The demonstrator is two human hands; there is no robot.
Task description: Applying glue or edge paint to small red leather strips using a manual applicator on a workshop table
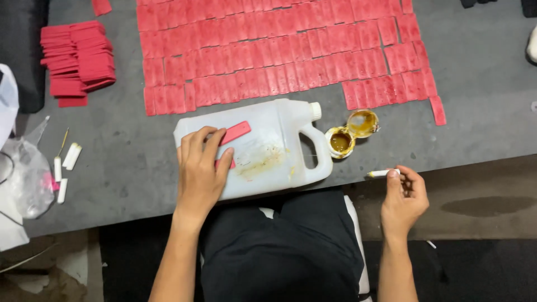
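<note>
A white plastic jug lies on its side at the table's near edge, stained yellow on its flat face. My left hand presses a red paper strip flat against the jug's upper side. To the right, over the table's edge, my right hand pinches a small white stick with a yellow-tinted tip. Beside the jug's handle stands a small open tin of brownish-yellow paste with its lid next to it.
Rows of overlapping red strips cover the far part of the grey table. A stack of red strips sits at the far left. Several white sticks and a clear plastic bag lie at the left edge.
</note>
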